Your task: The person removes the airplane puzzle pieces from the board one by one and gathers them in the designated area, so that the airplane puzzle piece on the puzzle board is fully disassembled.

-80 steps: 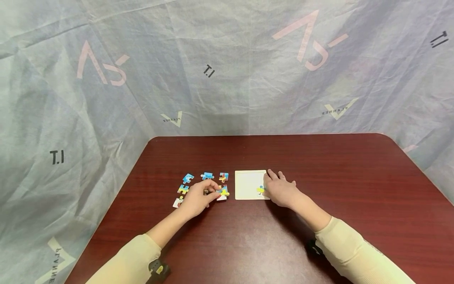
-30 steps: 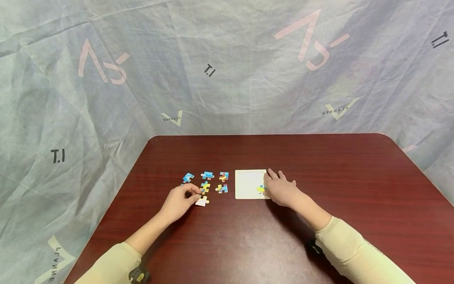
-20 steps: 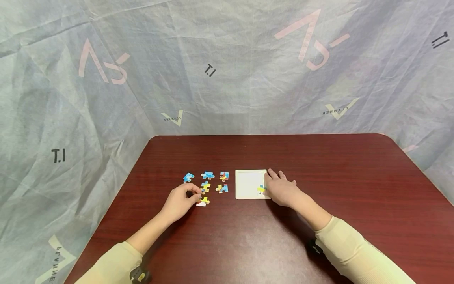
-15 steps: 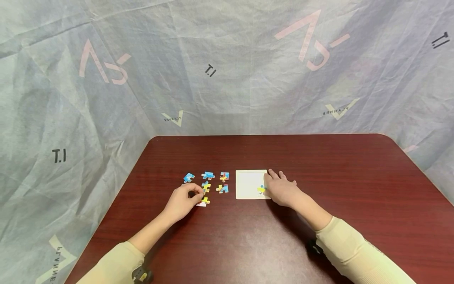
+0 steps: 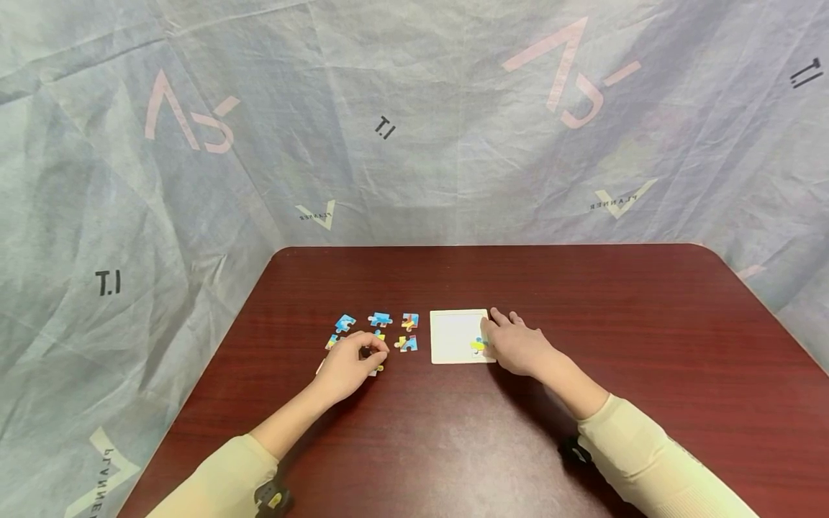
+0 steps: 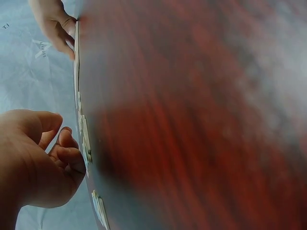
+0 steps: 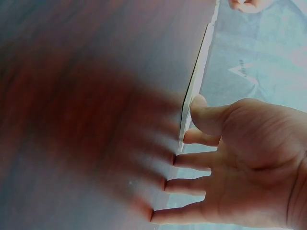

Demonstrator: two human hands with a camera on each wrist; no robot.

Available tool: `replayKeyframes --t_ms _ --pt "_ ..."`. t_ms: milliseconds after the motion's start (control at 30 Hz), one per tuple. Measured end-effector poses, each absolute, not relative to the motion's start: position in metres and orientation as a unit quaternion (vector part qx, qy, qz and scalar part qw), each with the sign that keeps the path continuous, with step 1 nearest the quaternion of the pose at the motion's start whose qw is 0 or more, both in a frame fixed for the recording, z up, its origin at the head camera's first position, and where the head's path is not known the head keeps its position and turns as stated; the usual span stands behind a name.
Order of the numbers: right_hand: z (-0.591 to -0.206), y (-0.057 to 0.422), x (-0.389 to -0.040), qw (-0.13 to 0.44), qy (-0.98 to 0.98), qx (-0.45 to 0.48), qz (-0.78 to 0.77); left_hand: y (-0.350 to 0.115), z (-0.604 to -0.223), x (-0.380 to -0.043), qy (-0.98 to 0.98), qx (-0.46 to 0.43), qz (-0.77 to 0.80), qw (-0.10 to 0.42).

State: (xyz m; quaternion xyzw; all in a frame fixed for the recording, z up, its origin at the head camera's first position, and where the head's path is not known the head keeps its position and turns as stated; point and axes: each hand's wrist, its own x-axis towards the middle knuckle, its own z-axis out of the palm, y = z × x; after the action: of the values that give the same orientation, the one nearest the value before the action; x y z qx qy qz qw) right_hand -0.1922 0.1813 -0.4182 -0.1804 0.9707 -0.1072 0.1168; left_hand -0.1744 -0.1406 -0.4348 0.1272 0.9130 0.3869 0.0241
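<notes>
Over the jigsaw pieces at the left, my left hand hangs with loosely curled fingers. In the left wrist view a gap shows between its fingertips, with no piece seen between them. Beneath it, a yellow-and-white piece and a yellow-and-blue piece are mostly hidden. My right hand rests at the right end of the pale puzzle tray, fingers spread. Its thumb lies along the tray's edge in the right wrist view. One yellow-and-blue piece sits in the tray's lower right corner, partly behind the hand.
Along the back of the group lie two blue pieces and a red-and-blue piece. A yellow-and-blue piece lies just left of the tray. The dark red table ends at a grey fabric wall.
My left hand earlier moved left with a piece, to the lower middle of the group. Over the last half second it has shifted slightly right. My right hand and the tray have stayed put.
</notes>
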Motion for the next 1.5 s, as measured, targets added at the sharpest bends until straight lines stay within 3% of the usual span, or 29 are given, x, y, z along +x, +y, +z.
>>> replayKeyframes --t_ms 567,1500 --pt "-0.417 0.180 -0.193 0.144 0.968 -0.174 -0.105 -0.122 -0.436 -0.178 0.911 0.149 0.385 -0.004" --pt "-0.416 0.181 -0.192 0.132 0.971 -0.172 -0.105 -0.077 -0.435 -0.193 0.893 0.203 0.400 0.022"
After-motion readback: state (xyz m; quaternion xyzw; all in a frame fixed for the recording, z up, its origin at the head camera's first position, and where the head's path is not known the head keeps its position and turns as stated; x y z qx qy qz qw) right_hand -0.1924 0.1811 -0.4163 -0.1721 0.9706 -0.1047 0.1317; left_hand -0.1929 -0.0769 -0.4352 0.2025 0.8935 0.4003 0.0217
